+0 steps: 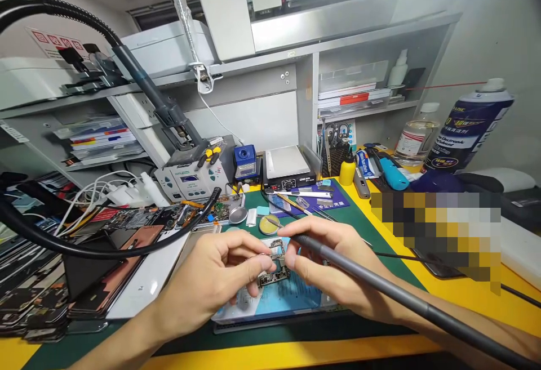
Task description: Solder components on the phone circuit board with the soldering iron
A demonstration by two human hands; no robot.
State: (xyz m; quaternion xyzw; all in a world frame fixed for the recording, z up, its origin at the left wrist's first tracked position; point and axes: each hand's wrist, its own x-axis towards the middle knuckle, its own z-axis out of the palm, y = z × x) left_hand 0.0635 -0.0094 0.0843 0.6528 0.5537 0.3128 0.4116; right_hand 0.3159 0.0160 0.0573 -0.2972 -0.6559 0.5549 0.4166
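My left hand (215, 271) is closed in a pinch at a small phone circuit board (270, 280); its fingers cover the board's left part. The board has an open middle and sits over a blue-and-white covered box (296, 299). In my right hand (346, 263) lies a slim dark soldering iron (372, 277), held like a pen between thumb and fingers. Its thin tip points up and left, by a round tin with a yellow top (269, 224). The right thumb comes close to the board's right edge; contact cannot be made out.
Phone parts (38, 291) are stacked at left below a looping black hose (127, 254). A rework station (190, 178) and a flat heating plate (289, 161) stand behind. Tweezers and knives lie on a purple mat (338, 198). A spray can (469, 128) stands at right.
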